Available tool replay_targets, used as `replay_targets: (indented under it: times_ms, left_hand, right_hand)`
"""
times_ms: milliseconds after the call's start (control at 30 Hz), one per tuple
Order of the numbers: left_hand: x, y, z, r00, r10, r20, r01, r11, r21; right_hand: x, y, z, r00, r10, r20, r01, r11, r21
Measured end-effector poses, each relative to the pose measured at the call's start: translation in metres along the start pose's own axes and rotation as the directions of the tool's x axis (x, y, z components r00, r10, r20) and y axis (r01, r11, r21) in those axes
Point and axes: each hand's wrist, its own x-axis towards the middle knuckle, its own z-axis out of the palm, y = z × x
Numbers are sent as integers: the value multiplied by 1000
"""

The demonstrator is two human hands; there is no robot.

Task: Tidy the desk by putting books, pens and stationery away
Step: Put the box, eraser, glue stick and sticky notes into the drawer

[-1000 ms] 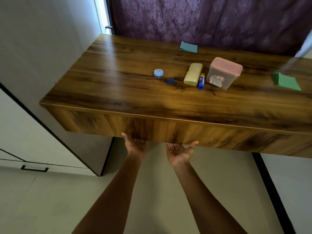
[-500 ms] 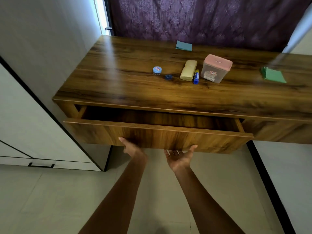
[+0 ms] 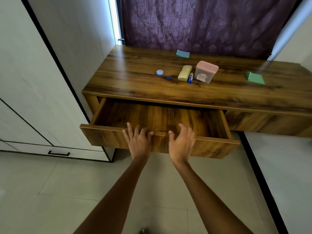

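Observation:
The wooden desk [image 3: 135, 78] has its wide drawer [image 3: 104, 137] pulled far out, and the visible drawer floor is bare. My left hand [image 3: 137, 141] and my right hand [image 3: 181, 142] hover open over the drawer's front edge, fingers spread, holding nothing. On the desktop lie a small blue-lidded jar [image 3: 159, 72], a tiny blue sharpener [image 3: 168, 78], a pale yellow case [image 3: 184, 73], a blue and yellow glue stick [image 3: 190, 78], a clear box with a pink lid [image 3: 206, 71], a teal notepad [image 3: 182, 53] and a green notepad [image 3: 255, 78].
A white wardrobe [image 3: 33, 92] with a black handle stands to the left of the desk. A purple curtain [image 3: 202, 22] hangs behind it. A second drawer front [image 3: 270, 122] on the right is shut. Pale floor tiles lie below.
The drawer has slid out from fully shut to wide open. Both hands have come up from under its front panel and now hover above its front edge, palms down.

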Motion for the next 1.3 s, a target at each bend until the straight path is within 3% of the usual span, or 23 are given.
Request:
replay_targets:
  times_ms: [33,100,167,367,500,667,833,933,1133,1300]
  left_hand:
    - [-1,1,-4,996,49,75,-53,997,51]
    - [-4,4,-15,979,103,177,-128,982,141]
    - [-7,7,-25,967,108,230,-152,971,183]
    - [-4,18,-45,920,-10,392,-64,982,175]
    - [-14,16,-41,883,32,469,-137,972,192]
    - [-19,15,-40,842,42,538,-161,971,175]
    - [-21,13,-42,836,20,548,-120,982,146]
    - [-19,18,-40,835,-10,550,-71,990,126]
    - [4,40,-33,914,9,405,29,996,-88]
    - [50,79,-26,957,122,263,-53,966,-253]
  right_hand:
    - [4,1,-2,986,-52,158,66,994,-83]
    - [9,8,-8,889,-114,443,222,954,-200]
    - [7,15,-14,800,-161,578,361,899,-250]
    - [5,5,-40,723,-101,683,260,956,-134]
    - [3,2,-52,619,-91,780,294,948,-123]
    - [0,-1,-56,572,-67,818,319,936,-146]
    - [-1,-2,-57,552,-64,831,297,947,-124]
    - [2,4,-58,545,-64,836,166,986,-33]
    - [34,10,-55,733,-61,678,27,998,62]
    - [91,12,-43,791,-44,610,27,999,38]
